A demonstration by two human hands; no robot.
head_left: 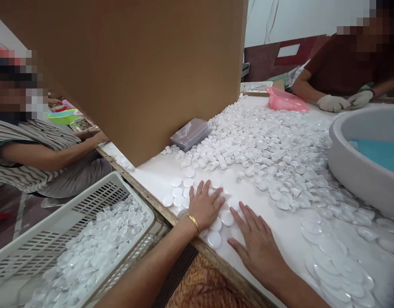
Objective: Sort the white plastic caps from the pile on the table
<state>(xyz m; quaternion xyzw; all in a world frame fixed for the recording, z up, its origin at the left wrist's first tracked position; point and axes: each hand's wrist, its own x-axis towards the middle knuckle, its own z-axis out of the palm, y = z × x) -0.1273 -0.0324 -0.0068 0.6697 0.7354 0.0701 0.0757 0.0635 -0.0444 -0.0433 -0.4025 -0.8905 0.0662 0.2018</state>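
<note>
My left hand (206, 206), with a gold bangle (194, 222) at the wrist, lies flat with spread fingers over several white round caps (177, 192) near the table edge. Some caps are hidden under its palm. To its right, my right hand (257, 237) reaches over the white tabletop (235, 256), fingers stretched out and slightly apart. Its fingertips are close to another white cap (227, 217); whether they touch it I cannot tell. Neither hand grips anything. Flat, clear-looking discs (339, 265) overlap in a spread to the right of my right hand.
A large heap of small white plastic pieces (257, 137) covers the table's far side. A plastic-wrapped stack (191, 133) leans by a tall cardboard sheet (145, 77). A grey basin (336, 141) stands right; a crate (120, 184) of white pieces sits lower left. Two people work nearby.
</note>
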